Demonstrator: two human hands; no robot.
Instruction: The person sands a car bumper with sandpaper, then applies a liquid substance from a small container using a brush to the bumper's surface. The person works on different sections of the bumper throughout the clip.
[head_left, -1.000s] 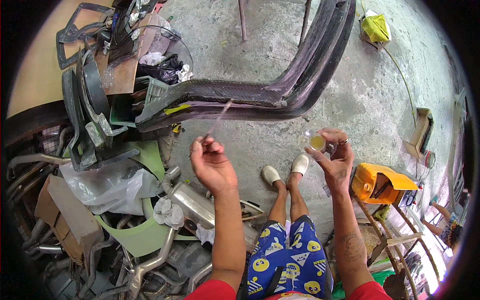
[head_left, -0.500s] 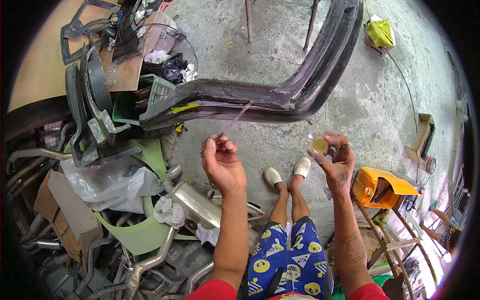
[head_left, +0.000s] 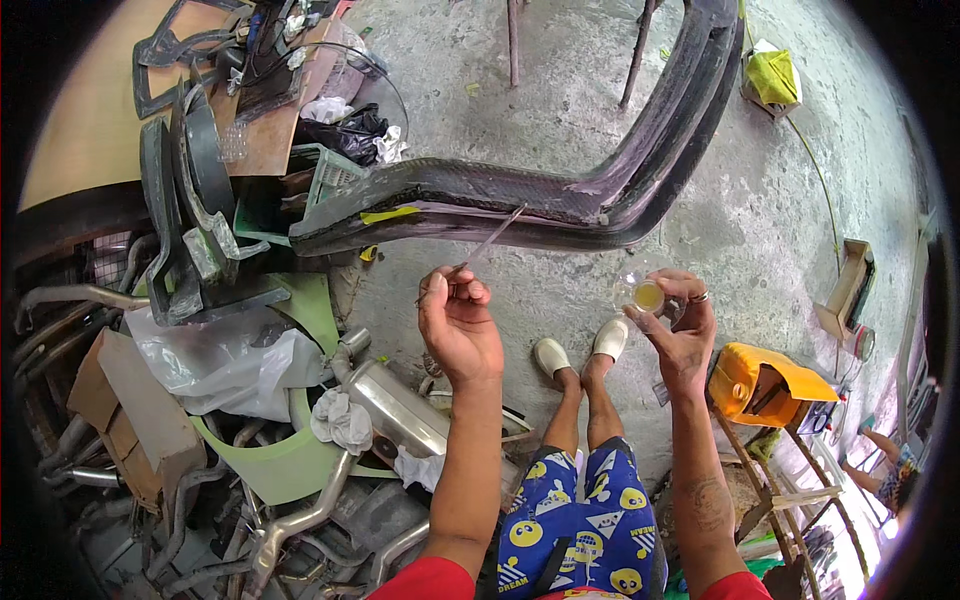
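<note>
My left hand (head_left: 460, 328) is closed on a thin stick (head_left: 497, 236), which slants up and to the right. Its far tip overlaps the near edge of a long, bent black part (head_left: 480, 188) with a woven carbon-like surface; whether it touches, I cannot tell. My right hand (head_left: 686, 335) grips a small clear plastic cup (head_left: 648, 295) with yellowish liquid inside, held between thumb and fingers. The cup is to the right of the stick, nearer to me than the black part. A yellow strip (head_left: 390, 215) lies along the part's left end.
Metal exhaust pipes and a muffler (head_left: 385, 405) crowd the lower left, with a light green panel (head_left: 270, 465) and a cardboard box (head_left: 145, 420). On the right, a cut yellow jerrycan (head_left: 750, 385) sits by a wooden frame (head_left: 790, 497). A person's legs (head_left: 875, 465) show at the far right.
The whole view has shifted slightly, so the black part sits a little further right. The stick, smeared before, is now sharper, and both hands keep their holds.
</note>
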